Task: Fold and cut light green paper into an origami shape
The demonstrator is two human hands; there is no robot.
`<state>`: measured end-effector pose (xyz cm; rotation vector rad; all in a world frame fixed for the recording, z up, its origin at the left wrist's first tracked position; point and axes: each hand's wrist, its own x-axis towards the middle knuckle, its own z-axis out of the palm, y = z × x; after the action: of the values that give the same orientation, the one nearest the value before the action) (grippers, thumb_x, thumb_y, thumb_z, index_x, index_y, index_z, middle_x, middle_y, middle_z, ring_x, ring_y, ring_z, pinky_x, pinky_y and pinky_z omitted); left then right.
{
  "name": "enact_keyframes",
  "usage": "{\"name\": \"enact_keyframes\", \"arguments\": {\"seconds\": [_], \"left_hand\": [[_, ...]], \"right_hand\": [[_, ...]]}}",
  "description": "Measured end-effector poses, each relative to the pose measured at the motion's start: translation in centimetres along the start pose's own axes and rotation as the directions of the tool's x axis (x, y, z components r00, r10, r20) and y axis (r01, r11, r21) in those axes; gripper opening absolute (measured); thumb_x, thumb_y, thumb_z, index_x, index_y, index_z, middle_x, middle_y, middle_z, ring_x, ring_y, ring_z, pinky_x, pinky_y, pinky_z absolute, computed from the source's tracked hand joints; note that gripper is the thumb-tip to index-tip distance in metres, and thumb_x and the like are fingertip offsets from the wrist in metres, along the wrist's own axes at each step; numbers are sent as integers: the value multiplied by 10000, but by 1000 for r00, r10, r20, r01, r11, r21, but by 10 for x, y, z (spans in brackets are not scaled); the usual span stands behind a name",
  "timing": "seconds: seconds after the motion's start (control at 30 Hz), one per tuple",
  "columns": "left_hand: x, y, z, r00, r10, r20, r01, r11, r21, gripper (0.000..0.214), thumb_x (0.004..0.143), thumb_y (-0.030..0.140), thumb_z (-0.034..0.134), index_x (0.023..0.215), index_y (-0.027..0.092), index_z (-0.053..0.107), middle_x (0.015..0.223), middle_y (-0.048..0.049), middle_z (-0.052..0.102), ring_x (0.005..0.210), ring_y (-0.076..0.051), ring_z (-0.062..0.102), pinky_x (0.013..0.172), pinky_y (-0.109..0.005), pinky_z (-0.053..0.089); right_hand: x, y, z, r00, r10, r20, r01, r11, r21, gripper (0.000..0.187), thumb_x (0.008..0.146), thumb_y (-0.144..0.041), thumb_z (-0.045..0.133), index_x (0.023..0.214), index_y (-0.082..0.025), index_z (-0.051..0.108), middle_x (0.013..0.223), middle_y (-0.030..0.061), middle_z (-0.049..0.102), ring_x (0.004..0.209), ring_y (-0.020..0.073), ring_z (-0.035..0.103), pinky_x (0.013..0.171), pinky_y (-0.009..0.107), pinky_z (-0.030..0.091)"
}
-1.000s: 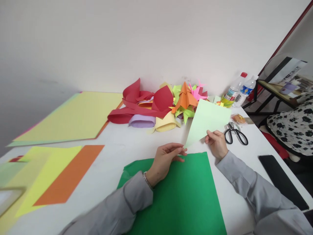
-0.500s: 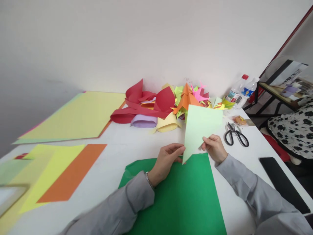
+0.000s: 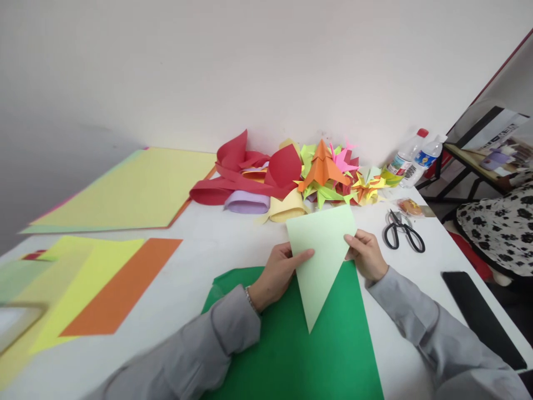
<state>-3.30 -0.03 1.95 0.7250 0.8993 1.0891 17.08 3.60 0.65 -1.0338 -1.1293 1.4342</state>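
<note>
Pale green paper [image 3: 322,272], shaped to a long point at the bottom, is held up by 2 bare hands over a large dark green sheet [image 3: 308,366] on a white bench [image 3: 175,311]. The left hand [image 3: 272,278] has its grip closed on the left edge, thumb flat across the front and fingers behind. The right hand [image 3: 368,255] has its grip pinched closed at the right edge, near the upper corner. Both arms wear grey sleeves [image 3: 441,322].

Just right of the right hand lie scissors [image 3: 398,224] with black handles; beyond them are a small wrapped snack [image 3: 410,207] and 2 clear bottles [image 3: 422,161]. Behind the hands sit curled red paper [image 3: 285,169] and an orange folded paper shape [image 3: 322,166]. To the left are an orange strip [image 3: 125,289] and, farther back, large pale yellow sheets [image 3: 125,189]. A black slab [image 3: 481,319] lies near the bench's right edge.
</note>
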Motion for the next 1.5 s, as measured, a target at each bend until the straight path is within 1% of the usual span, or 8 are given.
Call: {"name": "enact_keyframes", "arguments": {"seconds": [0.17, 0.3, 0.5, 0.8, 0.93, 1.2, 1.33, 1.5], "left_hand": [[-1, 2, 0, 1000, -9, 4, 9, 999, 51, 360, 609, 361, 818, 855, 116, 724, 831, -112, 753, 728, -258, 698, 648, -353, 555], [0, 4, -1, 999, -24, 46, 21, 997, 68, 389, 600, 351, 822, 898, 122, 720, 849, -113, 755, 760, -274, 701, 675, -375, 561], [1, 5, -4, 993, -43, 112, 35, 996, 79, 382, 633, 347, 802, 933, 125, 721, 890, -121, 753, 776, -265, 703, 706, -370, 560], [4, 5, -9, 981, -102, 162, 90, 993, 80, 374, 664, 355, 781, 950, 121, 721, 918, -137, 749, 763, -262, 704, 703, -370, 563], [5, 7, -10, 982, -114, 148, 107, 993, 57, 354, 660, 352, 783, 927, 126, 726, 864, -123, 752, 742, -251, 704, 661, -344, 561], [5, 12, -9, 985, -139, 102, 144, 989, -36, 325, 596, 277, 821, 873, 131, 735, 786, -95, 750, 667, -213, 696, 617, -297, 554], [5, 12, -10, 985, -144, 97, 151, 986, -70, 310, 589, 238, 820, 867, 127, 740, 783, -97, 750, 652, -206, 692, 623, -297, 554], [5, 15, -8, 979, -167, 115, 176, 982, -73, 300, 598, 193, 794, 887, 125, 752, 756, -92, 748, 629, -193, 675, 614, -290, 537]], "right_hand": [[-1, 0, 1, 1000, 9, 15, -9, 1000, -13, 237, 647, -378, 796, 726, -173, 705, 532, -12, 655, 409, 109, 567, 393, 198, 440], [-3, 0, 2, 1000, 7, 28, -6, 1000, -20, 227, 644, -368, 800, 737, -179, 713, 544, -16, 653, 412, 116, 575, 384, 208, 445], [-3, -2, 5, 998, 35, 56, -40, 996, 85, 231, 613, -339, 819, 740, -175, 717, 542, -11, 670, 373, 111, 542, 366, 222, 455], [-3, -7, 8, 998, 53, -19, -51, 995, 85, 199, 570, -320, 819, 586, -160, 702, 485, -1, 646, 341, 107, 516, 331, 219, 437], [-1, -8, 8, 999, 28, -26, -26, 995, 95, 165, 550, -289, 815, 599, -174, 706, 463, -12, 633, 323, 106, 497, 322, 225, 443], [0, -11, 6, 999, 46, -10, -44, 987, 152, 141, 549, -219, 783, 669, -167, 731, 524, -5, 665, 347, 114, 543, 336, 220, 482], [2, -11, 3, 998, 64, 21, -67, 983, 173, 135, 544, -198, 776, 665, -159, 730, 555, 2, 678, 350, 114, 557, 347, 223, 509], [3, -12, -2, 993, 84, 83, -97, 981, 170, 111, 532, -180, 781, 632, -160, 738, 478, 7, 652, 342, 130, 561, 332, 220, 502]]}}
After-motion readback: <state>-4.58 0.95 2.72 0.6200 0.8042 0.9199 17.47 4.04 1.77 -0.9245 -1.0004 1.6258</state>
